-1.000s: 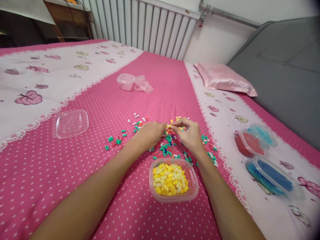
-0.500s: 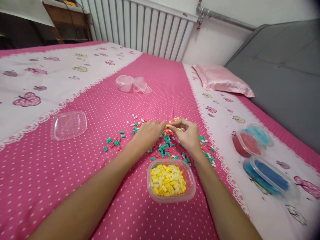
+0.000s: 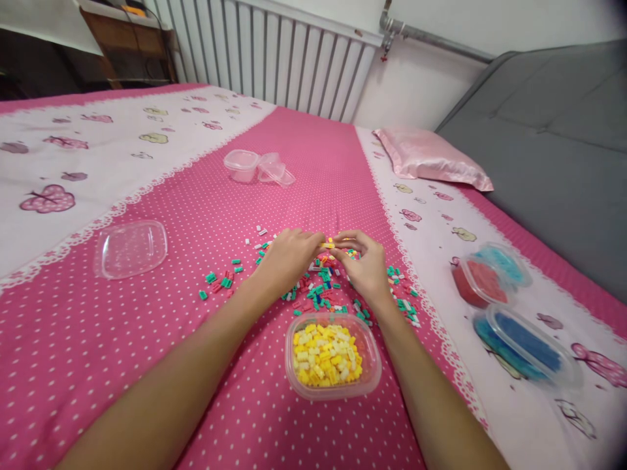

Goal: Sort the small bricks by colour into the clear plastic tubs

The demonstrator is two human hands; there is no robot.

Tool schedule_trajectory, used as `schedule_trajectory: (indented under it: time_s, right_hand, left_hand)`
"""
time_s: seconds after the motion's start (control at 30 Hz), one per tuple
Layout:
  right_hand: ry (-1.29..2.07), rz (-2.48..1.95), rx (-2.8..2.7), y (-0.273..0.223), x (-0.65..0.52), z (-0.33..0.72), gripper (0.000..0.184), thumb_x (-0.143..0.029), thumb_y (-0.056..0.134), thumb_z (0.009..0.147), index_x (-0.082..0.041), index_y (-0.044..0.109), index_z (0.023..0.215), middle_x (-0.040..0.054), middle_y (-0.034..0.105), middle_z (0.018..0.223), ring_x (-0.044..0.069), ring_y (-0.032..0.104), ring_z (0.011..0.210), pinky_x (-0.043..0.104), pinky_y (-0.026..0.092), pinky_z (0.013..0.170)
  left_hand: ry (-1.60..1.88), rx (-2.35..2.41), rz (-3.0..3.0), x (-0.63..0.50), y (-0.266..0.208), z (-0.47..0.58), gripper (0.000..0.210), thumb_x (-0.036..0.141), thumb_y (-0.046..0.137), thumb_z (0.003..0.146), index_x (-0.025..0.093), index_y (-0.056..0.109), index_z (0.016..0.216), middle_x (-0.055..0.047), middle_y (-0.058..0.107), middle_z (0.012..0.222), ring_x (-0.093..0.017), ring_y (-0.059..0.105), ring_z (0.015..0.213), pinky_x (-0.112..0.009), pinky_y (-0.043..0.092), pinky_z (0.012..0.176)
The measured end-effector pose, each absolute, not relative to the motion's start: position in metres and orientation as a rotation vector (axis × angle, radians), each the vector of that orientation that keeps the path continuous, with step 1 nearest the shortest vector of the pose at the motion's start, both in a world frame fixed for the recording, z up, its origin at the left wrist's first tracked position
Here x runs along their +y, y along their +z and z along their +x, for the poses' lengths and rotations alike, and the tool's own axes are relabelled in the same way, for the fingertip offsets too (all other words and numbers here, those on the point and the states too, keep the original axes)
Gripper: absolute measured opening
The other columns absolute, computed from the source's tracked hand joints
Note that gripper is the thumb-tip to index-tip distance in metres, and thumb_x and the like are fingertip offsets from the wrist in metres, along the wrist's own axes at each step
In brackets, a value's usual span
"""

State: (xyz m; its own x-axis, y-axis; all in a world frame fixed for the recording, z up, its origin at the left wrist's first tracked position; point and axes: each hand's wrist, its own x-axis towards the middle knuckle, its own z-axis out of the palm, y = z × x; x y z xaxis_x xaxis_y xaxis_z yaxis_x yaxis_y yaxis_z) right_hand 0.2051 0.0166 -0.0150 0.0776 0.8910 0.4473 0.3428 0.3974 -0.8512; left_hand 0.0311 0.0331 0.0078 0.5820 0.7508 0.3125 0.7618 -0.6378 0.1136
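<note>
Both of my hands meet above a loose spread of small building bricks (image 3: 321,287), mostly green, red and white. A small yellow brick piece (image 3: 327,245) is pinched between them. My left hand (image 3: 292,253) grips its left end with thumb and fingertips. From the other side, the thumb and index finger of my right hand (image 3: 365,261) close on its right end. Whether it is one brick or two joined, I cannot tell. Nearer to me, between my forearms, stands an open clear plastic tub (image 3: 372,369) holding many yellow and pale yellow bricks (image 3: 327,356).
A clear lid (image 3: 132,248) lies on the left of the pink bedspread (image 3: 196,235). Clear empty tubs (image 3: 241,166) sit farther back. On the right are tubs with red (image 3: 482,281) and blue (image 3: 526,343) contents. A pink pillow (image 3: 434,155) rests by the grey headboard (image 3: 548,124).
My hands stay together on the yellow piece, and more of it shows between the fingertips. The whole view has shifted slightly; the tubs and scattered bricks stay in place.
</note>
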Motion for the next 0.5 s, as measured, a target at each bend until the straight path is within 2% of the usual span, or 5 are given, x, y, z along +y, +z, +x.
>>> schedule_trajectory:
  time_s: [0.17,0.5]
  right_hand:
    - [0.55,-1.182,-1.531,-0.0146,0.0156,0.2061,0.011,-0.031,0.074,0.078,-0.021,0.07,0.082,0.0048,0.077,0.083,0.021,0.072,0.079,0.035,0.057,0.08]
    - [0.562,-1.177,-1.524,-0.0157,0.0165,0.2075,0.014,-0.034,0.074,0.078,-0.021,0.073,0.083,0.005,0.077,0.084,0.023,0.072,0.081,0.036,0.056,0.083]
  left_hand:
    - [-0.602,-1.276,-2.773,0.0351,0.0056,0.031,0.028,0.032,0.044,0.104,0.017,0.067,0.1,-0.007,0.072,0.086,-0.021,0.064,0.081,-0.029,0.036,0.07]
    - [-0.71,-1.171,-2.789,0.0354,0.0013,0.029,0.03,0.031,0.041,0.105,0.016,0.067,0.1,-0.006,0.07,0.083,-0.019,0.063,0.077,-0.029,0.037,0.069]
